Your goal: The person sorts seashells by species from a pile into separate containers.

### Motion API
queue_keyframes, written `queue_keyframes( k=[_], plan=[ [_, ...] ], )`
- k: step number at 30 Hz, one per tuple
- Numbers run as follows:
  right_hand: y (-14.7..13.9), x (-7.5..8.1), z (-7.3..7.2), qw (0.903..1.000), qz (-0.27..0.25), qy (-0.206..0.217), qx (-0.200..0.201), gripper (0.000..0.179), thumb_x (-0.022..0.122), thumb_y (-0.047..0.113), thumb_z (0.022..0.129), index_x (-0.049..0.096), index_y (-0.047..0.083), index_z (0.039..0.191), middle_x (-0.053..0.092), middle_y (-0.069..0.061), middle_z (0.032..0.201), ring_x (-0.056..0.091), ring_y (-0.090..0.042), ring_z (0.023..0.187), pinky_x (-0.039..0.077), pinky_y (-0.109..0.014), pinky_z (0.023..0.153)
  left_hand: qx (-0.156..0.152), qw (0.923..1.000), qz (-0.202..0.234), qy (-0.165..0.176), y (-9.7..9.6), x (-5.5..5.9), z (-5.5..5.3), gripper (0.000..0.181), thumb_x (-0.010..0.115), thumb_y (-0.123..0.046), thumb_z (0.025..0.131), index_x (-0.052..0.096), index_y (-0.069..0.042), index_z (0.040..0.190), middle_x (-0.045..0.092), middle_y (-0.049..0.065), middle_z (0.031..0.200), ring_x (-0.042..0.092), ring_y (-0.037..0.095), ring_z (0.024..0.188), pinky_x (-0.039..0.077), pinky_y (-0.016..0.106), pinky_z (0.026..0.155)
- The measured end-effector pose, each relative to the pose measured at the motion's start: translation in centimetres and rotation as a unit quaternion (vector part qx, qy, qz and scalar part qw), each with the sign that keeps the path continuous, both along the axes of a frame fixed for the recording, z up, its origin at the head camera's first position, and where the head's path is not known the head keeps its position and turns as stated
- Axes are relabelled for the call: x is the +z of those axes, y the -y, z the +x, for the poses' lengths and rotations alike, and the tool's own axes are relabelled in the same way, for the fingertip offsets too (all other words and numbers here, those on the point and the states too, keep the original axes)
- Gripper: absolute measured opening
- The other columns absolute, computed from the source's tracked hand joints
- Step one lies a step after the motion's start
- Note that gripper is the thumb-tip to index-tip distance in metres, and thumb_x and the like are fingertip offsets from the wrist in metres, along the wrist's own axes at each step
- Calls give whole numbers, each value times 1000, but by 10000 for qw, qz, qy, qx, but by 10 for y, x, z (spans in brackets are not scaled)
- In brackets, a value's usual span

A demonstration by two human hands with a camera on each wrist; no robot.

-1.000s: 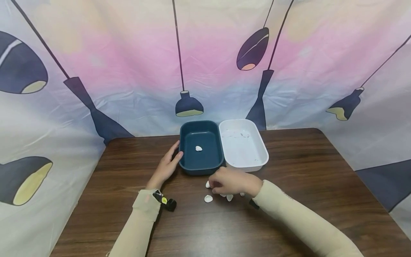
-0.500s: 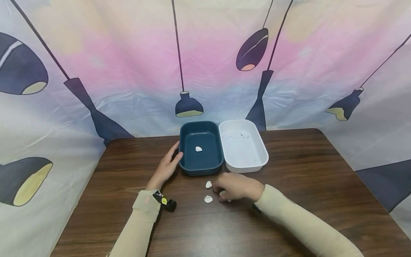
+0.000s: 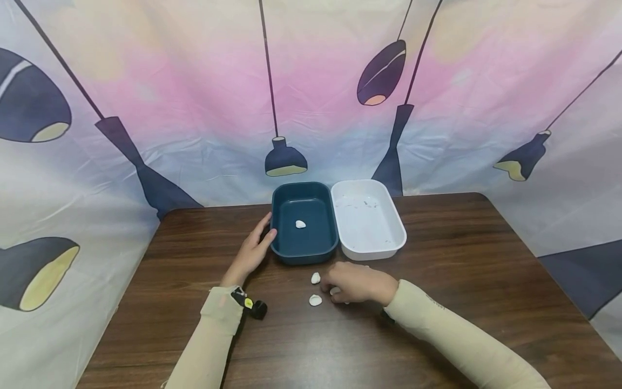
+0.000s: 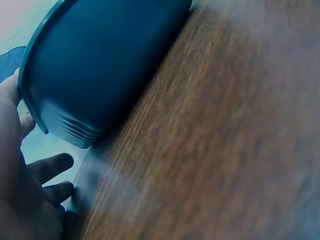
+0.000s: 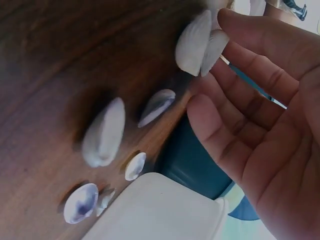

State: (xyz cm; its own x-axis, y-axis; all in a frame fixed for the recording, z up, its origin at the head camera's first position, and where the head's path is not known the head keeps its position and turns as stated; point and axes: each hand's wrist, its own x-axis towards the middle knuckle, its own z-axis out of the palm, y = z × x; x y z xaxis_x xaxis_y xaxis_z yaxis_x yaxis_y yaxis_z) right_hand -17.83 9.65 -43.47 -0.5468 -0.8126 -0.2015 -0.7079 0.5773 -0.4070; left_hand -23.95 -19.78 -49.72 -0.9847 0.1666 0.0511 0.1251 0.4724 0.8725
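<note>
Right wrist | pale, faintly ridged shell [image 5: 216, 50] | right grip [image 5: 265, 120] pinching it | head: left grip [image 3: 250, 251] relaxed against teal tray [image 3: 313, 241]

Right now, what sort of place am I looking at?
Probably a staged indoor tabletop setup: a wood-grain table stands before a lamp-printed cloth backdrop, with seashells scattered on the tabletop.

Beside the left fingers [image 3: 261, 227], a dark teal rectangular plastic-looking tray [image 3: 311, 240] is looking smooth; by the right fingers [image 5: 206, 117], a white curved shell [image 5: 194, 47] is looking matt, ridged; below, a brown wood-grained tabletop [image 3: 282, 346] is gleaming.
</note>
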Motion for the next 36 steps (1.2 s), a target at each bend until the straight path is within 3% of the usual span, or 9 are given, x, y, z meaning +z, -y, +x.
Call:
queue_keyframes(
  k=[7, 13, 27, 36],
  plan=[
    [1, 8, -2, 9997, -213, 137, 16, 16, 79, -1, 90, 79, 6, 103, 74, 2, 90, 62, -3, 71, 54, -19, 67, -15, 10000, 79, -34, 1, 0, 0, 68, 45, -51, 112, 23, -22, 170, 26, 13, 173, 22, 40, 158, 20, 69, 123],
    [2, 14, -4, 9994, -307, -8, 163, 14, 77, 0, 91, 81, 7, 103, 74, 4, 92, 65, -8, 81, 54, -20, 74, -26, 10000, 81, -22, 1, 1, 0, 70, 46, -52, 112, 23, -23, 171, 26, 12, 173, 22, 40, 158, 20, 69, 123],
    [9, 28, -9, 9973, -213, -464, 527, 17, 75, 7, 94, 82, 8, 109, 77, 2, 101, 69, -6, 92, 57, -23, 84, -31, 10000, 67, 57, 1, 2, 1, 69, 45, -51, 112, 22, -23, 171, 26, 13, 173, 22, 41, 158, 20, 70, 122],
    [13, 36, -12, 9962, -270, -571, 606, 13, 74, 8, 94, 81, 10, 105, 77, 3, 99, 68, -8, 89, 57, -25, 82, -61, 9999, 66, 58, 0, 1, 1, 68, 44, -52, 112, 21, -25, 171, 26, 14, 173, 22, 41, 158, 20, 70, 122]
  ],
)
